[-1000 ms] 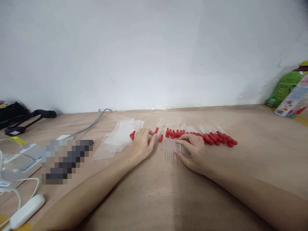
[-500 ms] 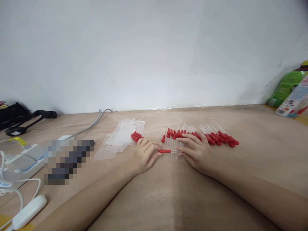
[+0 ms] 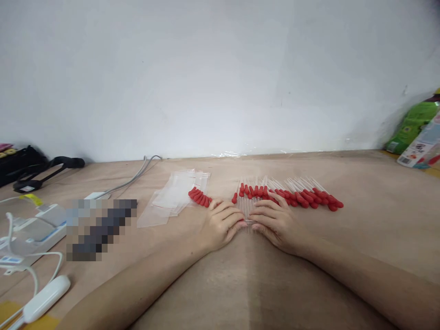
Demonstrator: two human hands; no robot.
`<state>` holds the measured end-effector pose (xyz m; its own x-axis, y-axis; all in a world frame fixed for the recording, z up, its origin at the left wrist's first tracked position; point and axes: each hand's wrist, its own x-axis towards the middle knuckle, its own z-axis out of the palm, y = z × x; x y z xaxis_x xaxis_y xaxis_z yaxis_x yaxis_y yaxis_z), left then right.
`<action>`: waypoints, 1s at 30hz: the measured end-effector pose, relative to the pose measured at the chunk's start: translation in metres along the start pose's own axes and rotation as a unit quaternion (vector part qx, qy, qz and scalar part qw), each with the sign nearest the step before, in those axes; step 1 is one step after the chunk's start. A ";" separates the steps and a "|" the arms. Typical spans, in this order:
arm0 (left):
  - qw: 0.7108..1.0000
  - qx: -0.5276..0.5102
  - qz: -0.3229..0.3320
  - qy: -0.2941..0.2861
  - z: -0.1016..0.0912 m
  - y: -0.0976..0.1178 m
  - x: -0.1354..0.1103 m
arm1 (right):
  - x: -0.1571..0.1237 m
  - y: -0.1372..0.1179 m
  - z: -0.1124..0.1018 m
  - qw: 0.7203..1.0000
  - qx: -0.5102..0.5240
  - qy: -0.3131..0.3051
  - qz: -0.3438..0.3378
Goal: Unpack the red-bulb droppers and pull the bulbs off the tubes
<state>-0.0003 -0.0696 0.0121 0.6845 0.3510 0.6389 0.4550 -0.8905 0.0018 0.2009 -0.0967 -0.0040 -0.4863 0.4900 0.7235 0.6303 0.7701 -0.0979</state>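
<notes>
My left hand (image 3: 223,223) and my right hand (image 3: 274,220) lie on the wooden table (image 3: 247,284) with curled fingers, their tips meeting over a small bundle of clear glass tubes (image 3: 248,206). What the fingers pinch is hidden. Just beyond the hands runs a row of several droppers with red bulbs (image 3: 299,197), stretching to the right. A smaller cluster of red bulbs (image 3: 199,197) lies to the left, on the edge of a pile of clear plastic bags (image 3: 172,199).
On the left are a grey cable (image 3: 132,176), a white power strip (image 3: 34,227), a white device on a cord (image 3: 46,298) and a black object (image 3: 30,169). A green packet (image 3: 409,128) and a carton (image 3: 421,146) stand far right by the white wall.
My left hand pulled one red-bulbed dropper out of the row and towards me. Both hands then closed together over the clear tubes, hiding it.
</notes>
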 end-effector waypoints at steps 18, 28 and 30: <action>0.998 0.034 0.049 -0.016 -0.003 0.003 -0.004 | -0.012 -0.001 -0.001 0.994 -0.008 0.051 -0.099; 0.998 0.027 0.056 -0.001 -0.004 0.003 -0.010 | -0.021 0.007 -0.002 0.991 0.017 0.042 -0.127; 0.999 0.022 0.039 0.002 -0.007 -0.002 -0.013 | -0.022 0.011 -0.008 0.991 0.034 0.065 -0.111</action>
<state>-0.0143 -0.0743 0.0092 0.7167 0.2789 0.6391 0.4247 -0.9015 -0.0829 0.2236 -0.1022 -0.0159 -0.5234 0.2523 0.8139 0.4722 0.8810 0.0306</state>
